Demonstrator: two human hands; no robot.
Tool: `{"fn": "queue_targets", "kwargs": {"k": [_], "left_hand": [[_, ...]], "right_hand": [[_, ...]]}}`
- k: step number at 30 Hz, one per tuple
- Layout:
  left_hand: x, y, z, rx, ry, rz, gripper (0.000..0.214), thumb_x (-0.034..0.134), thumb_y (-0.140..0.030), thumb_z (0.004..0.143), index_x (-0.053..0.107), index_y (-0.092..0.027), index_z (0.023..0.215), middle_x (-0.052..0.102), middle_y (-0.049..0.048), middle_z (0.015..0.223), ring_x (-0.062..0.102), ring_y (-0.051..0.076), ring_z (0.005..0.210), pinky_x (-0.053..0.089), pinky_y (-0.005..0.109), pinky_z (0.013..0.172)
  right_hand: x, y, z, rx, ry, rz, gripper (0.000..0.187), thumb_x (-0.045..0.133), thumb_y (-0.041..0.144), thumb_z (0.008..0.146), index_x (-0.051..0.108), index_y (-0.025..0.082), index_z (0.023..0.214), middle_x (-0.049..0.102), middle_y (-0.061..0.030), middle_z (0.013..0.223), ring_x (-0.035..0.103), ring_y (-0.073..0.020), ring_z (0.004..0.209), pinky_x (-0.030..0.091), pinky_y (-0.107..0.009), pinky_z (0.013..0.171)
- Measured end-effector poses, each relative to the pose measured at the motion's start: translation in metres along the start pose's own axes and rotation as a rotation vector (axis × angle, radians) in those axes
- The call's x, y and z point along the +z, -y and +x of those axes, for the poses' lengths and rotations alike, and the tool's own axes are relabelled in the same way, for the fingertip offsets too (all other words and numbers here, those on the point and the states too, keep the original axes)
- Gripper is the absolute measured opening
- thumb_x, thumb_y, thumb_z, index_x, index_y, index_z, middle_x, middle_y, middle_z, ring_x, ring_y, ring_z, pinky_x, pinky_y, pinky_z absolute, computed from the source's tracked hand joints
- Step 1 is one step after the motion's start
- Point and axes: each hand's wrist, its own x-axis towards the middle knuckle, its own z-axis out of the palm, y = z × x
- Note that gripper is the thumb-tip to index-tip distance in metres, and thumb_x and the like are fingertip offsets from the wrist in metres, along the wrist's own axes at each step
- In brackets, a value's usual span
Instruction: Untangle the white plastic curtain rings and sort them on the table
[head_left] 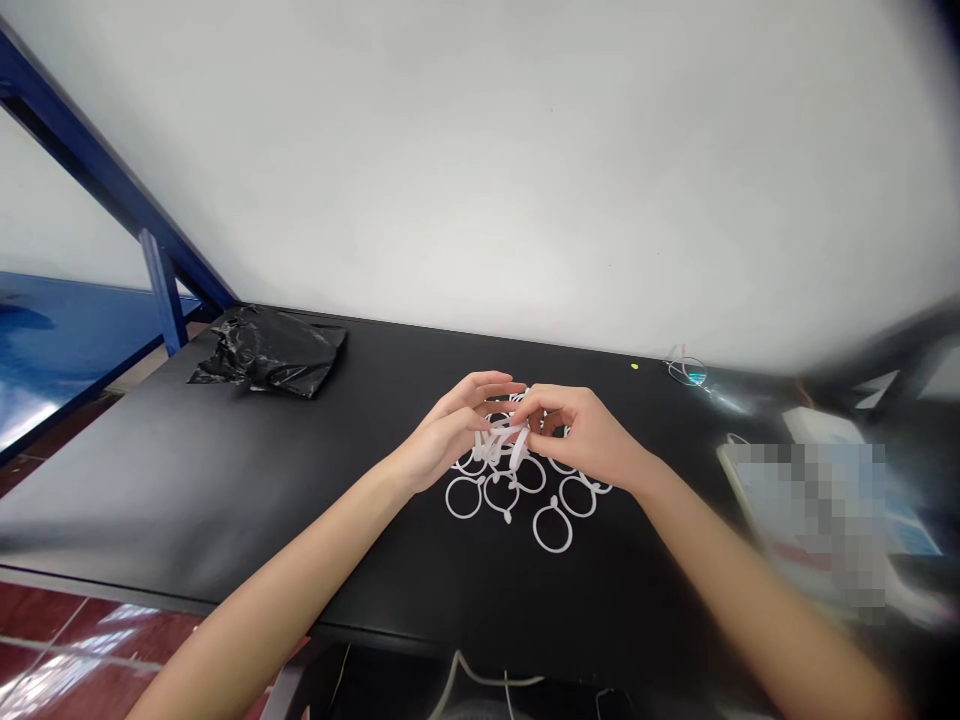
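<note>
Both of my hands are close together over a loose pile of white plastic curtain rings, each with a small knob, on the black table. My left hand curls around a bunch of white curtain rings, thumb towards the fingers. Thumb and forefinger of my right hand pinch at a white curtain ring right against that bunch. Nearer to me lie a single curtain ring and another curtain ring, both flat. My fingers hide part of the pile behind them.
A crumpled black plastic bag lies at the back left. Safety glasses or a similar clear item sit at the back right. Blurred packages are on the right. A white wall rises behind; a blue metal frame stands left.
</note>
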Motion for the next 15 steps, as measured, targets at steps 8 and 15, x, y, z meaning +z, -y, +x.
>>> {"fn": "queue_targets", "kwargs": {"k": [8,15], "left_hand": [[0.0,0.004,0.0,0.087,-0.03,0.025,0.041,0.057,-0.007,0.082,0.051,-0.023,0.119,0.057,0.0077,0.131,0.055,0.023,0.123,0.05,0.044,0.1],[0.001,0.006,-0.001,0.12,-0.05,0.099,0.048,0.066,-0.012,0.082,0.046,-0.025,0.124,0.052,0.0106,0.137,0.055,0.028,0.124,0.054,0.04,0.09]], "right_hand": [[-0.025,-0.003,-0.002,-0.042,0.032,0.007,0.008,0.065,0.017,0.079,0.072,0.02,0.081,0.067,-0.0033,0.084,0.061,-0.014,0.071,0.048,-0.025,0.054],[-0.006,-0.003,0.003,-0.059,0.038,0.019,0.011,0.063,0.017,0.081,0.073,0.021,0.083,0.066,-0.0029,0.084,0.061,-0.0125,0.067,0.049,-0.024,0.053]]}}
